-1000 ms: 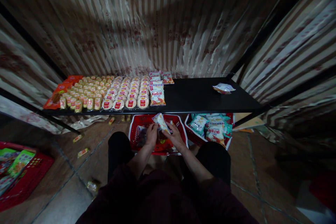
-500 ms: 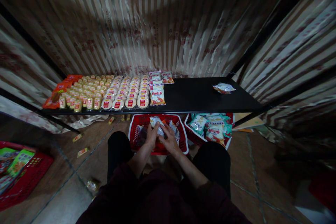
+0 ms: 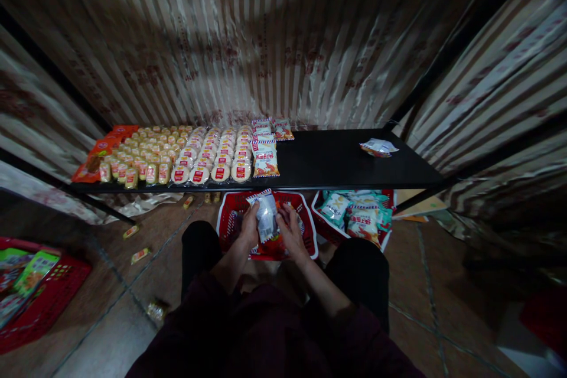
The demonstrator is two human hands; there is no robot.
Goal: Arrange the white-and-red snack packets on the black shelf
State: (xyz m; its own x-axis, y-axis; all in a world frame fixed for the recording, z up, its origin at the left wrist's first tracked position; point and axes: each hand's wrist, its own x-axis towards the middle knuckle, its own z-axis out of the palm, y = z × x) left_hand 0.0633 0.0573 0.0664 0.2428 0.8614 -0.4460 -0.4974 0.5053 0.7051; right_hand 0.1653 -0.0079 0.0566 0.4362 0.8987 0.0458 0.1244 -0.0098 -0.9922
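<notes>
A silvery-white snack bag (image 3: 266, 218) is held back side up over the red basket (image 3: 313, 242) between my knees. My left hand (image 3: 248, 229) grips its left edge, thumb on top. Against its right edge my right hand (image 3: 290, 233) is closed with curled fingers, the thumb touching the bag. More packets lie in the basket below, mostly hidden by my hands. On the black shelf (image 3: 319, 162) ahead, white and orange snack bags (image 3: 266, 159) stand beside rows of round wrapped cakes (image 3: 220, 173).
Small yellow wrapped cakes (image 3: 152, 174) and orange packets (image 3: 95, 159) fill the shelf's left end. A single bag (image 3: 378, 147) lies at its right. Another basket (image 3: 315, 208) holds green and white bags. A red basket (image 3: 66, 283) sits far left. Loose cakes (image 3: 140, 256) lie on the floor.
The snack bag has been turned flatter, so its silvery back now shows. My hands have moved apart, the left one to the bag's left edge.
</notes>
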